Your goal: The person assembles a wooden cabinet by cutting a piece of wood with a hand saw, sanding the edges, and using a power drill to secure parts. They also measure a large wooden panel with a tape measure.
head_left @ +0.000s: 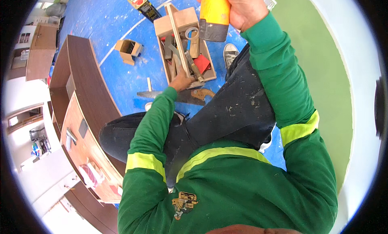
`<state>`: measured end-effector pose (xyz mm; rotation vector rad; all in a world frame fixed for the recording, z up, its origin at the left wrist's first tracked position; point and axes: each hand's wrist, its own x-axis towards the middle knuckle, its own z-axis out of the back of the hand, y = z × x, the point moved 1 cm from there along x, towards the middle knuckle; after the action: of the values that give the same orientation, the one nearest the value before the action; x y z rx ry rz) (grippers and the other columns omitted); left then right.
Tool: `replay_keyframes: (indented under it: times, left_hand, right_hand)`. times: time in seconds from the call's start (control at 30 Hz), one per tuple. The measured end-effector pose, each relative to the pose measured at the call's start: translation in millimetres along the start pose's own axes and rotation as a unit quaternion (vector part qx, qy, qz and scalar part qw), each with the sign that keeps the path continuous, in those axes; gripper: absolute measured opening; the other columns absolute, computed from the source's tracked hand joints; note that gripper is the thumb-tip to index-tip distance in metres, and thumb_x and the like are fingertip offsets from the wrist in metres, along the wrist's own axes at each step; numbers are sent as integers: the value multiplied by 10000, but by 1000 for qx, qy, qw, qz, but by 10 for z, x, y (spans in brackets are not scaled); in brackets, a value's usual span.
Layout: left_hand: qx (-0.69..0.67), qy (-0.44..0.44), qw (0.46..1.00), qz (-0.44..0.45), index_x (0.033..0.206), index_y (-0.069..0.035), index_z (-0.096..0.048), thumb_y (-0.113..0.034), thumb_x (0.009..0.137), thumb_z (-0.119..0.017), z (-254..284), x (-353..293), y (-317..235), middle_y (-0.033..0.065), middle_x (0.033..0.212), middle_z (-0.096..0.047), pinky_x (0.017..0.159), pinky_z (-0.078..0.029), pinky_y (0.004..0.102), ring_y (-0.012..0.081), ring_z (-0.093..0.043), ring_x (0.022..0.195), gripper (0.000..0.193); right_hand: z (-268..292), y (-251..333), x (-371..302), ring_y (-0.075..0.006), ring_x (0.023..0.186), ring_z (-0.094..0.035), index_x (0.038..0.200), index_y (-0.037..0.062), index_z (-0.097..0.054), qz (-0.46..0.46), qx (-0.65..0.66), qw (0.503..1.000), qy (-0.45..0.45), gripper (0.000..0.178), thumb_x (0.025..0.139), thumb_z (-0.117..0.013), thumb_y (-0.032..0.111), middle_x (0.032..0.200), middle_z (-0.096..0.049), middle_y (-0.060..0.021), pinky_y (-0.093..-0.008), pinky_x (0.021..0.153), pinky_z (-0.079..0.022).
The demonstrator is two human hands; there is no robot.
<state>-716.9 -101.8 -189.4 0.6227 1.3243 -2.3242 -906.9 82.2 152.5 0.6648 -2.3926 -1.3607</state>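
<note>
At the top edge, my right hand [247, 9] is closed round a bulky yellow tool [214, 11] with a dark grey end. The picture cuts off its upper part, so its kind is unclear. Lower and to the left, my left hand [182, 81] grips the near end of an open wooden toolbox [171, 27], where its long light wooden bar ends. Inside the box are a roll of tape [191, 33], a red piece [201, 63], a hammer-like tool [194, 66] and several other hand tools. A handsaw [188, 97] with a wooden handle lies just nearer than the box.
An opened cardboard box [128, 52] and a black and yellow carton [143, 6] stand on the blue floor [109, 15]. To the left runs a dark brown wooden cabinet [87, 68]. The green floor strip [327, 72] and white wall are on the right. My bent legs [238, 100] are close to the toolbox.
</note>
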Motion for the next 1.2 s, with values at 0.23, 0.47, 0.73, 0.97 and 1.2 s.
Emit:
replay_keyframes:
  times: [0.23,0.47,0.73,0.97,1.2]
  left_hand:
    - [67,73,995,14,1666,40,-68,-358,895,-757,500,-175,468,377,1426,-584,1139,-471,436,453,-629,1308,1108]
    - [122,72,990,-10,1685,21,-102,-256,874,-759,1008,-423,859,352,1516,-529,1183,-436,430,440,-544,1422,1080]
    - [117,130,981,77,1698,-12,-116,-289,884,-792,1085,-452,574,322,1486,-574,1142,-472,421,385,-601,1334,1093]
    - [184,54,981,39,1687,-20,-165,-311,803,-887,1075,-290,747,340,1515,-531,1141,-466,449,419,-578,1345,1178]
    - [192,-345,889,-233,1271,53,-650,-262,952,-778,884,50,-684,273,1236,-647,986,-504,509,381,-626,1093,466]
  right_hand:
    - [-57,-24,4,-147,658,-651,1161,63,-622,0,31,997,64,297,961,-777,218,910,-654,-38,-292,580,-569]
    - [-43,21,-41,-155,681,-670,1213,40,-604,-11,56,997,50,337,972,-762,214,961,-652,-61,-294,596,-585]
    - [29,184,-66,-165,672,-673,1191,46,-601,1,76,997,29,301,988,-746,214,982,-648,-88,-304,566,-589]
    - [39,176,108,-174,690,-686,1206,37,-559,-20,114,993,38,299,1016,-711,212,965,-684,-111,-336,612,-616]
    - [209,160,45,-194,693,-701,1235,41,-551,6,87,996,-15,312,1025,-700,217,972,-700,-116,-361,617,-631]
